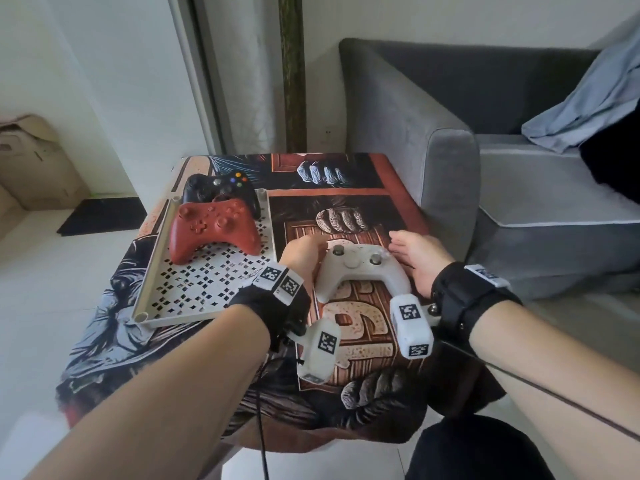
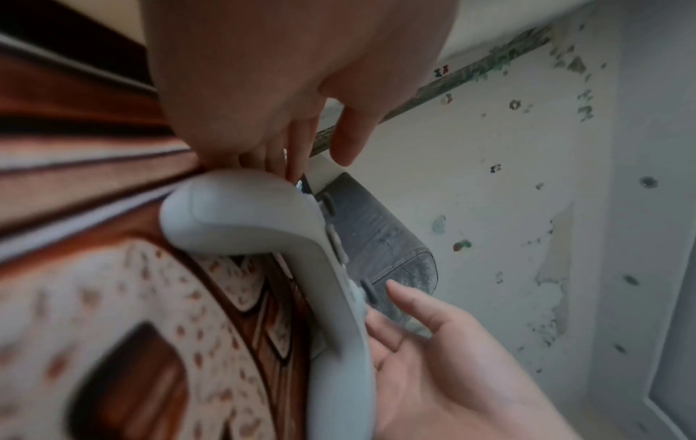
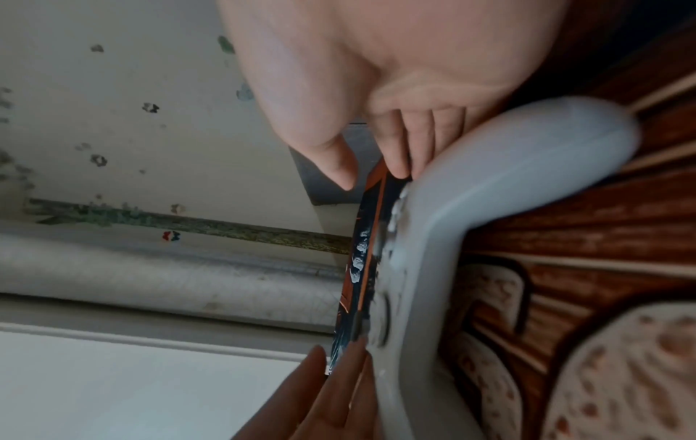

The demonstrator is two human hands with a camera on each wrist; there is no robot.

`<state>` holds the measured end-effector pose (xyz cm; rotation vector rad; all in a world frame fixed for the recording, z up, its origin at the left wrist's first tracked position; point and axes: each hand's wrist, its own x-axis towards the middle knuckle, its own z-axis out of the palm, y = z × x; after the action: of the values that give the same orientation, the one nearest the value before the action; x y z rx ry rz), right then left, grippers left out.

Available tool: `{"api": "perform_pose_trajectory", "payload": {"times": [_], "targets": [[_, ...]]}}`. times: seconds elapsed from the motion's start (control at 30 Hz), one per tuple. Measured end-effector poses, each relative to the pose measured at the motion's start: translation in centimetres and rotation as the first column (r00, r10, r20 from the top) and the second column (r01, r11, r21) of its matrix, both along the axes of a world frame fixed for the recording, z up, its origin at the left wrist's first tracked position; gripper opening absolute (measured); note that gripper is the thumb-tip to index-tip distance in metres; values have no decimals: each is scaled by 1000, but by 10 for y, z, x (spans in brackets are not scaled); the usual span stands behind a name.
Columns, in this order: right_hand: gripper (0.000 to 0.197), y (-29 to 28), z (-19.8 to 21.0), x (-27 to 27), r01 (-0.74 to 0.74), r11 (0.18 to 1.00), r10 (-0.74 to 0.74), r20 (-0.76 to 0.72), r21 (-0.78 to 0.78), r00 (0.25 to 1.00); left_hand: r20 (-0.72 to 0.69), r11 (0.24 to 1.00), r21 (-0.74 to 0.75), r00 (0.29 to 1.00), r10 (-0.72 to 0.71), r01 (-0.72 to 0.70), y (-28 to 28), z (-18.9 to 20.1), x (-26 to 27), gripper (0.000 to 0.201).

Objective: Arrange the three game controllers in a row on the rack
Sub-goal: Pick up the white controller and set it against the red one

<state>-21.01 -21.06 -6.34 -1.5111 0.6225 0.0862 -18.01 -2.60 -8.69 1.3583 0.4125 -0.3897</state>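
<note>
Both hands flank white controller (image 1: 360,268) on counter (image 1: 367,181) | left hand (image 1: 301,258) fingers curl round its 9 o'clock end | right hand (image 1: 419,261) loosely spread, touching its 3 o'clock grip | risk: one-sided lift could tip it into red controller (image 1: 214,228) | rack (image 1: 207,289) at 9 o'clock, black controller (image 1: 221,188) behind.

Black wrist straps (image 1: 460,296) with white tag-marked camera blocks (image 1: 411,325), dangling black cable (image 1: 261,420).
</note>
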Motion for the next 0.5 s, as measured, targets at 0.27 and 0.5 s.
{"api": "perform_pose_trajectory", "payload": {"times": [0.27, 0.5], "targets": [[38, 10, -1, -4, 55, 998, -55, -8, -20, 998, 87, 995, 96, 996, -32, 24, -11, 8, -8, 60], [39, 29, 21, 9, 49, 999, -50, 35, 20, 998, 104, 991, 127, 994, 16, -30, 9, 27, 4, 23]]}}
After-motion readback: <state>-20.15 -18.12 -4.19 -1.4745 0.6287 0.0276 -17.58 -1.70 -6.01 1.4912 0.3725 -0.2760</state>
